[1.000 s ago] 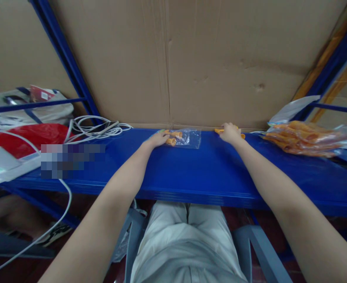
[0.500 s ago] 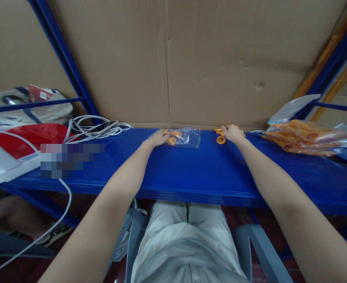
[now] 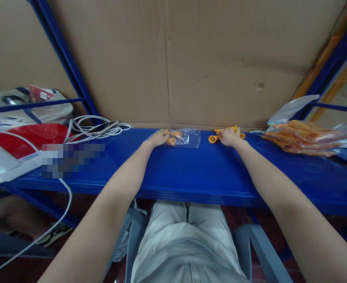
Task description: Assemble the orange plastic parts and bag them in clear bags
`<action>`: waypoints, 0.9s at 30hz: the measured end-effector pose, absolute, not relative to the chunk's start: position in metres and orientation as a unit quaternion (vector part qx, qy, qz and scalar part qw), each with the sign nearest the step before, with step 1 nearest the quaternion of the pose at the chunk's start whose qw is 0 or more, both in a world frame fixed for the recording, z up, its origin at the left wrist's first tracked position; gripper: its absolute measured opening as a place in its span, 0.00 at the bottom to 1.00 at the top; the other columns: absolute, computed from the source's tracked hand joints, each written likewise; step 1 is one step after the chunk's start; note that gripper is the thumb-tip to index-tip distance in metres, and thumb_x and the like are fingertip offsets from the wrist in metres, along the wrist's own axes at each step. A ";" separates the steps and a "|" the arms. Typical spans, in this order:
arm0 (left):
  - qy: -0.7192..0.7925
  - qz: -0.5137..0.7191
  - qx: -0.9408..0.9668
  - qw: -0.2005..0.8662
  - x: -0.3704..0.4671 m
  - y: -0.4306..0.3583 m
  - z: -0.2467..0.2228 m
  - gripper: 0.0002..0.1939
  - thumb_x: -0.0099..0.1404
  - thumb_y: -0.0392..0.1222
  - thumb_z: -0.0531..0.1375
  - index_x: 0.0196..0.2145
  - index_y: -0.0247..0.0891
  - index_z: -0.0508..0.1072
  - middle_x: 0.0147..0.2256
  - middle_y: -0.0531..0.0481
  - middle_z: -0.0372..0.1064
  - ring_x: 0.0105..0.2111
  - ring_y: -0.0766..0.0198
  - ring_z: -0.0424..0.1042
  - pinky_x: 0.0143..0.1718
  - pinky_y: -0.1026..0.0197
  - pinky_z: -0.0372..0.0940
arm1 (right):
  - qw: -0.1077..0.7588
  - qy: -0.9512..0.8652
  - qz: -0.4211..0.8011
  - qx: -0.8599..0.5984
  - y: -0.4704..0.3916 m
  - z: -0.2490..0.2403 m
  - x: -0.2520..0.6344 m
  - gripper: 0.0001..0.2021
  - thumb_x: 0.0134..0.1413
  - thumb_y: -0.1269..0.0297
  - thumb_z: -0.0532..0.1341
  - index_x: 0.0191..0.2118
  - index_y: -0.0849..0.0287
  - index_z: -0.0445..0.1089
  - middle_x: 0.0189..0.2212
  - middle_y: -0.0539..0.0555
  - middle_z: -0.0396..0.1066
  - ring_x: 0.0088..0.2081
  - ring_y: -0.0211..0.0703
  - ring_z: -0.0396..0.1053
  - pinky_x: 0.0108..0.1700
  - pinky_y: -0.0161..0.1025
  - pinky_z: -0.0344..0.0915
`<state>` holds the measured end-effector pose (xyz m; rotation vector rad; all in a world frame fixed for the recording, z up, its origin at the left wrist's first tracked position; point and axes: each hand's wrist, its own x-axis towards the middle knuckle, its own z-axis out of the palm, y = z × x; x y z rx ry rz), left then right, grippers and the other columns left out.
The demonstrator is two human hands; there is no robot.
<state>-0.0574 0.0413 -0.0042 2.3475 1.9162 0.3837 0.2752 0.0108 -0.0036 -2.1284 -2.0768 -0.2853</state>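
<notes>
My left hand (image 3: pixel 159 138) rests on the left end of a clear plastic bag (image 3: pixel 191 138) lying on the blue shelf. Inside the bag are orange horn-shaped pieces (image 3: pixel 171 141), their flared ends pointing right. Over to the right, the fingers of my right hand (image 3: pixel 229 137) are closed round an orange horn-shaped piece (image 3: pixel 212 139), whose flared end faces left. Another orange piece (image 3: pixel 234 128) lies just behind that hand, against the cardboard. The fingertips of both hands are small and partly hidden.
Bagged orange pieces (image 3: pixel 303 137) lie at the right of the blue shelf (image 3: pixel 191 173). White cables (image 3: pixel 96 127), a red bag (image 3: pixel 40 135) and a white power strip (image 3: pixel 17 169) are at the left. Cardboard (image 3: pixel 208 67) stands behind. A person's leg (image 3: pixel 11 216) shows lower left.
My right hand has shifted slightly left and nearer, and the orange piece at its fingers has moved left and turned. My left hand and the clear bag have stayed in place.
</notes>
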 end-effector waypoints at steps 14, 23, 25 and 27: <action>0.635 0.113 0.763 0.042 -0.055 0.036 -0.001 0.27 0.71 0.49 0.42 0.60 0.38 0.68 0.61 0.45 0.64 0.61 0.55 0.63 0.60 0.59 0.57 | 0.034 -0.686 -0.042 -0.725 0.013 -0.003 0.277 0.27 0.62 0.63 0.51 0.66 0.52 0.59 0.64 0.60 0.60 0.63 0.62 0.58 0.60 0.63 0.55; 0.609 0.136 0.780 0.042 -0.061 0.048 -0.008 0.27 0.70 0.52 0.43 0.58 0.40 0.70 0.61 0.48 0.65 0.60 0.56 0.64 0.60 0.60 0.57 | 0.031 -0.727 -0.020 -0.685 0.011 0.007 0.266 0.18 0.56 0.73 0.56 0.52 0.61 0.72 0.48 0.61 0.76 0.48 0.51 0.74 0.49 0.40 0.67; 0.606 0.140 0.782 0.043 -0.063 0.052 -0.011 0.28 0.70 0.53 0.43 0.58 0.41 0.70 0.60 0.49 0.66 0.59 0.55 0.65 0.60 0.59 0.58 | 0.012 -0.712 0.011 -0.702 0.008 0.012 0.262 0.17 0.55 0.73 0.56 0.50 0.61 0.72 0.40 0.59 0.78 0.38 0.48 0.76 0.41 0.39 0.70; 0.605 0.138 0.783 0.043 -0.064 0.054 -0.012 0.28 0.70 0.54 0.43 0.59 0.42 0.69 0.60 0.49 0.66 0.59 0.55 0.65 0.60 0.59 0.58 | -0.005 -0.699 0.046 -0.714 0.003 0.017 0.258 0.16 0.55 0.72 0.57 0.50 0.61 0.71 0.35 0.57 0.78 0.30 0.45 0.75 0.34 0.38 0.70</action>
